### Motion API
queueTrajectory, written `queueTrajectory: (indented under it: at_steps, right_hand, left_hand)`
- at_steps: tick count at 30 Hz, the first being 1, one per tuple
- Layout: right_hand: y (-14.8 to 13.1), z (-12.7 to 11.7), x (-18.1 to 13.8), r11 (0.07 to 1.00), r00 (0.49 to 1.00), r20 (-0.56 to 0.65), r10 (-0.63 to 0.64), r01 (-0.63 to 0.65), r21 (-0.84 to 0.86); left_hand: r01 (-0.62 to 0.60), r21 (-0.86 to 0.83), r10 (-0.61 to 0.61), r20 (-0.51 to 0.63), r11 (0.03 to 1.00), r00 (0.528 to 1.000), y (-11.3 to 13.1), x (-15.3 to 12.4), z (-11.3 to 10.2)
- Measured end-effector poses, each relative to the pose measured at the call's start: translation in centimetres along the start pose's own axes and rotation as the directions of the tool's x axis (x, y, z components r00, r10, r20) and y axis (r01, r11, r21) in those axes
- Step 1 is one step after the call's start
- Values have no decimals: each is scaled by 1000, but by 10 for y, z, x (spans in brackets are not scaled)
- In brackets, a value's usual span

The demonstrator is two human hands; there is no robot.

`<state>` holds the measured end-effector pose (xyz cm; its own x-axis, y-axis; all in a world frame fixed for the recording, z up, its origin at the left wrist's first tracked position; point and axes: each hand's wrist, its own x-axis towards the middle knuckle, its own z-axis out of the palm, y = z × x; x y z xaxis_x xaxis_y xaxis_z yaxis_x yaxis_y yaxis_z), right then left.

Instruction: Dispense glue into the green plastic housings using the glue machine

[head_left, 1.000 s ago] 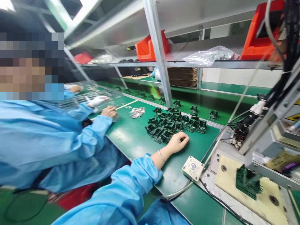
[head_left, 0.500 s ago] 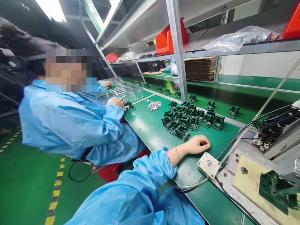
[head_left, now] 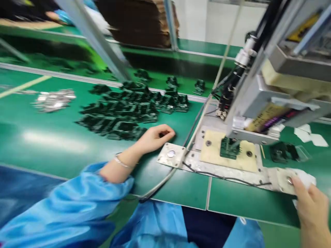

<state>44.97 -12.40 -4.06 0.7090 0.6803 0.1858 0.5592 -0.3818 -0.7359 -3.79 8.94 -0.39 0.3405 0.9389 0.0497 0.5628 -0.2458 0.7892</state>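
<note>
My left hand [head_left: 156, 137] rests on the green bench, its fingers loosely curled, with nothing visible in them. Just right of it is a square metal push-button box [head_left: 171, 154]. My right hand [head_left: 311, 199] is at a second push-button box [head_left: 283, 181], thumb on the button and fingers bent around its right side. White material [head_left: 306, 177] shows beside those fingers. Between my hands, a dark green plastic part [head_left: 229, 148] stands on the cream fixture plate [head_left: 212, 151], under the head of a press [head_left: 248, 134].
Many dark green parts [head_left: 124, 106] lie heaped left of the press, and a pile of small metal pieces [head_left: 55, 100] farther left. Cables [head_left: 196, 131] run beside the left box. Black pieces [head_left: 280, 151] and white sheets [head_left: 309, 134] lie at right. Metal posts [head_left: 95, 38] rise behind.
The view has swung right and down, bringing the press and my right hand into sight and taking the seated co-worker out. My left hand keeps its curled pose beside the left button box.
</note>
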Motion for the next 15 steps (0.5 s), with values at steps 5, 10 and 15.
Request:
queueTrajectory:
  at_steps: [5,10,15]
  right_hand:
    - [-12,3,-1,992,1000,16,-18,16,125]
    - [-22,5,-3,989,996,5,-85,84,126]
    - [-24,2,-2,983,992,5,-123,121,140]
  left_hand:
    - [103,32,-102,-14,994,995,-7,2,-2]
    - [195,66,-193,-36,979,981,-4,1,-2]
    - [237,79,-232,-61,968,971,5,1,1]
